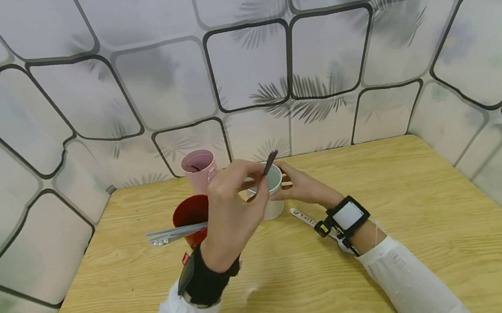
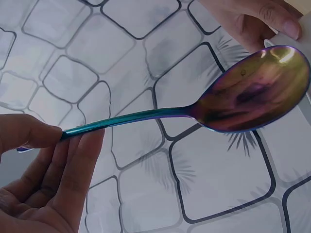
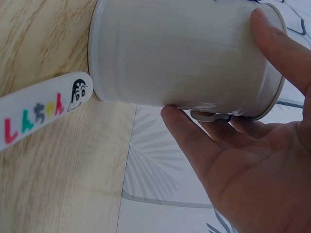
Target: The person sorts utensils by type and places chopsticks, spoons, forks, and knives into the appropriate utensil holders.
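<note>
Between thumb and fingertips my left hand [image 1: 234, 212] pinches the handle end of a spoon [image 1: 270, 162]. The left wrist view shows the spoon whole: a teal handle and a gold-purple shiny bowl [image 2: 255, 90]. Its bowl is close to the rim of a white mug [image 1: 273, 208]. My right hand [image 1: 300, 186] grips that mug from the right side, thumb at the rim and fingers by the small handle [image 3: 211, 115]. The mug stands upright on the table. Beside its base lies a white spoon handle [image 3: 43, 107] printed with coloured characters and a cartoon face.
Left of the mug, a red cup [image 1: 189, 210] is partly hidden behind my left hand. Several thin pale-blue handles [image 1: 174, 233] stick out leftward near it. Behind stands a pink mug [image 1: 199, 174] with something dark inside. A patterned wall [image 1: 251, 70] borders the wooden table [image 1: 404, 212].
</note>
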{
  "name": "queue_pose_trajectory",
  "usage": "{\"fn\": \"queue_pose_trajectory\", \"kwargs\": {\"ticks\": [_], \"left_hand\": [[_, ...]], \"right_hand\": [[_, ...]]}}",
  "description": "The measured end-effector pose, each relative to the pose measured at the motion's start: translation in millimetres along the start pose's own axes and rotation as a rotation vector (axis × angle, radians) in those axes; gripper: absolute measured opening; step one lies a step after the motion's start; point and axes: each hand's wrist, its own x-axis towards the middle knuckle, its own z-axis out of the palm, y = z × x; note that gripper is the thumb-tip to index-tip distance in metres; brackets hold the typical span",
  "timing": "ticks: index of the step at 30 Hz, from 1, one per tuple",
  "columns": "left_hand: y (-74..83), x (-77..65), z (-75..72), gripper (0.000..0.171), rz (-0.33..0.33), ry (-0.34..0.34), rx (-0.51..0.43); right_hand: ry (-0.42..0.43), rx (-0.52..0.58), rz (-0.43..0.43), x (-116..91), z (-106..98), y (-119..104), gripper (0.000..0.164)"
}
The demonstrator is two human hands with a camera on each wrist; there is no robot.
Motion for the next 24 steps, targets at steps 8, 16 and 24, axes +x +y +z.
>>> {"fn": "queue_pose_trajectory", "kwargs": {"ticks": [8, 16, 24], "left_hand": [[-17.2, 7.2, 13.4, 0.013, -0.018, 0.120, 0.008], [-37.9, 2.8, 28.2, 0.014, -0.052, 0.119, 0.074], [-52.1, -8.9, 38.9, 0.018, -0.076, -0.020, 0.081]], "right_hand": [[-0.003, 0.010, -0.002, -1, 0, -1, 0.083], [-0.008, 0.014, -0.004, -2, 0, -2, 0.083], [-0.012, 0.005, 0.012, -3, -1, -2, 0.085]]}}
